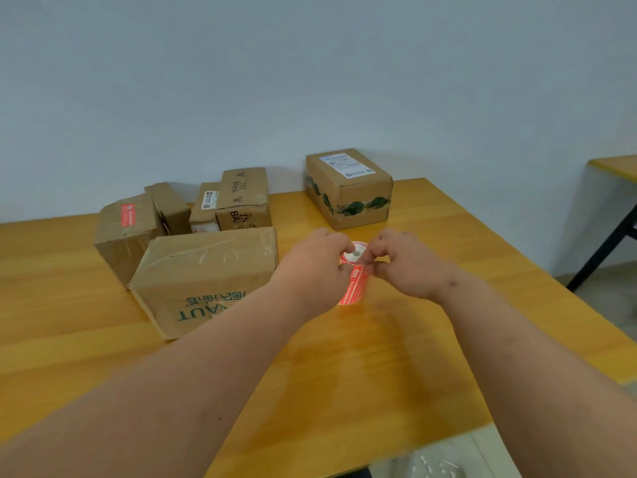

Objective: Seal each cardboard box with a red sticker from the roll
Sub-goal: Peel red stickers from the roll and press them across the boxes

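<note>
My left hand (315, 267) grips the roll of red stickers (354, 254) above the table, a finger in its white core. My right hand (405, 262) pinches the strip at the roll. A length of red sticker strip (352, 288) hangs down between the hands. Left of them lies a large cardboard box (203, 277) with green print. Behind it, a box (129, 232) bears a red sticker (127, 214) on top. Further back stand several smaller boxes (243, 198). A box with green tape (348, 188) and a white label stands at the back right.
The yellow wooden table (362, 357) meets a pale wall at the back. Its right edge runs diagonally toward me. A second table with a black leg (606, 243) stands at the far right. Grey floor shows below.
</note>
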Action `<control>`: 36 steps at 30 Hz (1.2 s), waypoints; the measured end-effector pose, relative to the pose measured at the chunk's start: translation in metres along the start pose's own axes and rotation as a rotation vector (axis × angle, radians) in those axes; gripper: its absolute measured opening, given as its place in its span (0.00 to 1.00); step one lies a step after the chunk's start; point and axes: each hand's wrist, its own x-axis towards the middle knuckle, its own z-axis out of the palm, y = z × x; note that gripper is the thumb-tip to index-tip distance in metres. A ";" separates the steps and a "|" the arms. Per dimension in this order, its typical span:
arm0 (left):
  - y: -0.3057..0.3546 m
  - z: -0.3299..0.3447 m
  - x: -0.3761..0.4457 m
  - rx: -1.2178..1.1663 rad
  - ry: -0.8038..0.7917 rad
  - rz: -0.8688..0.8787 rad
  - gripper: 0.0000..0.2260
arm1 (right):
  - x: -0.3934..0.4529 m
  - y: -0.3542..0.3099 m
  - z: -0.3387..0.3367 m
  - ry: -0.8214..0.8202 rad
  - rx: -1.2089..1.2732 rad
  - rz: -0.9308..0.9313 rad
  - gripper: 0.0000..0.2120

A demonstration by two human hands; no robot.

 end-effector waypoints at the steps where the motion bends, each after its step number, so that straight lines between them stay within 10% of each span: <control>1: 0.000 0.002 0.002 -0.001 -0.027 -0.010 0.15 | 0.000 -0.001 -0.001 -0.003 -0.004 -0.003 0.10; 36: -0.008 0.011 0.022 -0.230 -0.103 -0.211 0.07 | 0.010 -0.012 -0.005 0.047 -0.172 -0.082 0.06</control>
